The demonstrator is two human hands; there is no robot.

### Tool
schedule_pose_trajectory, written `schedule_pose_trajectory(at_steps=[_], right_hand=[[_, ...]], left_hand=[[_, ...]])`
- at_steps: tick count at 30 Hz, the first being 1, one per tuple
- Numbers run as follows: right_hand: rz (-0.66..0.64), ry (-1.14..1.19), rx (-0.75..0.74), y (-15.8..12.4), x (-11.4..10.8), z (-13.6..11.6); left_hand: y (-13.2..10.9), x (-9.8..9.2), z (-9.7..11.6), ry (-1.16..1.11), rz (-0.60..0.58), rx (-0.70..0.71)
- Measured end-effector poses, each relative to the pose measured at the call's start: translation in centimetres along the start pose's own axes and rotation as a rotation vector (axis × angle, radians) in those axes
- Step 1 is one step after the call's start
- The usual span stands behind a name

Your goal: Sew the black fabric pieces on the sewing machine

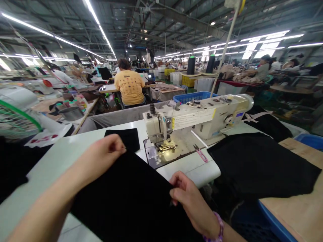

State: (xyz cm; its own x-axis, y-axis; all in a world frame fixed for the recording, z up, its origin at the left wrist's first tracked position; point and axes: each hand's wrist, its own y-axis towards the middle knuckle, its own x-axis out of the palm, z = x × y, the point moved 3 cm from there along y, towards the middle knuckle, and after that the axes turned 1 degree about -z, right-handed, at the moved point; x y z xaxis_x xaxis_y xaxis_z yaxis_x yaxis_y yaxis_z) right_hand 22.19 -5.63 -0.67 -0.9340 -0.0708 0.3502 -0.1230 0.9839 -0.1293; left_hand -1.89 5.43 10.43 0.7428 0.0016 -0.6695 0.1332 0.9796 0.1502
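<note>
A large piece of black fabric [131,201] hangs between my two hands, its upper edge running down from left to right. My left hand [107,154] pinches the upper left corner, above the white table. My right hand [183,193] is closed on the same edge farther right, near the table's front; a purple bead bracelet is on that wrist. Beyond the fabric stands a sewing machine [161,132], its lit needle area apart from both hands. A smaller black fabric piece [130,136] lies flat behind my left hand. Pink thread snips [201,154] rest right of the needle plate.
More black fabric [262,164] is spread at the right over a wooden board [297,208]. A blue basket [191,97] stands behind the machine. At the left are a fan [20,111] and a metal pot [71,113]. A person in a yellow shirt [130,87] sits ahead, facing away.
</note>
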Motion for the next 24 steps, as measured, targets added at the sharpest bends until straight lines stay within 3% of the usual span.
schedule_pose_trajectory(at_steps=[3, 5, 7, 14, 18, 24], right_hand=[[0.078, -0.228, -0.090, -1.1, -1.0, 2.9], [0.078, -0.406, -0.192, -1.6, -1.7, 3.9], [0.028, -0.575, -0.289, -1.9, -2.3, 4.1], [-0.143, -0.878, -0.614, -2.1, -3.8, 3.0], [-0.103, -1.062, -0.778, -1.7, -3.7, 2.3], [-0.052, -1.150, -0.844, -0.7, -3.4, 1.9]], left_hand=[[3.1, 6.4, -1.6, 0.064, -0.166, 0.014], [3.9, 9.8, -3.0, 0.069, -0.167, 0.015], [4.0, 11.7, -4.0, 0.067, -0.145, 0.014], [4.3, 11.9, -4.7, 0.045, -0.161, -0.015], [5.9, 12.6, -4.3, 0.087, -0.165, -0.024], [7.3, 13.9, -3.7, 0.178, -0.139, -0.038]])
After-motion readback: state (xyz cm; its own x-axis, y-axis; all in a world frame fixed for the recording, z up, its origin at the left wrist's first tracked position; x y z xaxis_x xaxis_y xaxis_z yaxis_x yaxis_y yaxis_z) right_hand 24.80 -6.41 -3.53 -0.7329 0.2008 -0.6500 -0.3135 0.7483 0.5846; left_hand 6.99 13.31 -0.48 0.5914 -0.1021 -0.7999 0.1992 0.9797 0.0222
